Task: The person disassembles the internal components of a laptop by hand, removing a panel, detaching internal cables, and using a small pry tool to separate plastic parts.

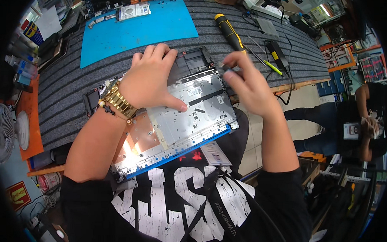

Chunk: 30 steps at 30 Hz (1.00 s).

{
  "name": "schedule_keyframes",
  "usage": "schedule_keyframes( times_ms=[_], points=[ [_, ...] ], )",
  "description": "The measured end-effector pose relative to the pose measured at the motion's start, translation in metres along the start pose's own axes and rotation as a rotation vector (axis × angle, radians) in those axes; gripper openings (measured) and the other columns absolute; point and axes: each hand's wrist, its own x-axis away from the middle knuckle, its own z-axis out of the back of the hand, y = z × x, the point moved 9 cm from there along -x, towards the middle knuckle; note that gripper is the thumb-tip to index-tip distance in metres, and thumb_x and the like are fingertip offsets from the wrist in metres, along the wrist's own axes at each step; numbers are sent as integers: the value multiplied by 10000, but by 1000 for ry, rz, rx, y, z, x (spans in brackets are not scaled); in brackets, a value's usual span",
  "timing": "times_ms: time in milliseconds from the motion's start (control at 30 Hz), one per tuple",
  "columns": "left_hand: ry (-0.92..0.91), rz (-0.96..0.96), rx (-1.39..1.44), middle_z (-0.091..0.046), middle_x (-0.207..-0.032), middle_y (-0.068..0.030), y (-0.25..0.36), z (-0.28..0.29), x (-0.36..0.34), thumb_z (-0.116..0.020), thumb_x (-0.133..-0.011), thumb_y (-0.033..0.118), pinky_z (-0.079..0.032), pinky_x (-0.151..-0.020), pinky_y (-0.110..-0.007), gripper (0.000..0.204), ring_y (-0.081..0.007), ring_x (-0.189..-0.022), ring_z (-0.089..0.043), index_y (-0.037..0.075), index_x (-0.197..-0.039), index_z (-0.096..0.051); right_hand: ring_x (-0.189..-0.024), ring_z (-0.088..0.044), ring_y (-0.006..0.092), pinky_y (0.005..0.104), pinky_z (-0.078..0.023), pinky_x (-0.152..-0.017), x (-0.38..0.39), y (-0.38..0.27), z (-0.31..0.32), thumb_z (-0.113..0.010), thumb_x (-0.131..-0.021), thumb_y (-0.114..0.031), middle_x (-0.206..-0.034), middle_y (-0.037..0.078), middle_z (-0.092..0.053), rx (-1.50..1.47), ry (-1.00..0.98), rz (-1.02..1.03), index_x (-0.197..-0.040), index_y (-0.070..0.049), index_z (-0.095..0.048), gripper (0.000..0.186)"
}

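A laptop's bare lower chassis [201,98], silver metal plate with a copper-coloured area, lies tilted between the bench edge and my lap. Black plastic parts sit along its far side, and a blue strip runs along its near edge. My left hand [151,75] lies across the middle of the chassis, thumb stretched out over the plate and fingers spread toward the far side, hiding what is beneath. Just off the chassis's right corner, my right hand [247,83] is closed in a pinch. Something small and dark shows at its fingertips, too unclear to name.
Beyond the chassis lies a blue mat [135,35] bearing a hard drive [134,11]. A yellow-black screwdriver [229,32], a yellow-green pen-like tool [272,68] and a black power adapter [277,55] with its cable lie to the right. Another person [355,119] is at the far right.
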Motion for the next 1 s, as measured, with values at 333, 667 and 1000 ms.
schedule_keyframes(
  times_ms=[333,667,1000],
  points=[
    [-8,8,65,-575,-1612,-210,-2,-1,4,-1071,-540,745,-424,-1249,-559,1464,-411,-1547,-505,-4,-1687,-555,-1029,-820,372,492,-662,-893,-4,-31,-35,-827,-1019,-158,-1263,104,-791,496,-253,82,-1267,-80,-858,262],
    [-28,41,84,-561,-1628,-221,-2,-1,5,-1077,-545,734,-424,-1257,-552,1468,-416,-1552,-492,-4,-1698,-547,-1006,-823,379,495,-663,-875,-6,-30,-38,-831,-1019,-164,-1256,115,-794,534,-314,51,-1260,-80,-859,257],
    [-9,25,87,-564,-1615,-228,-1,0,4,-1076,-540,735,-424,-1254,-557,1473,-420,-1537,-496,-13,-1694,-550,-1043,-821,379,503,-662,-895,-8,-38,-41,-820,-1029,-185,-1261,103,-805,636,-302,17,-1275,-112,-867,261]
  ],
)
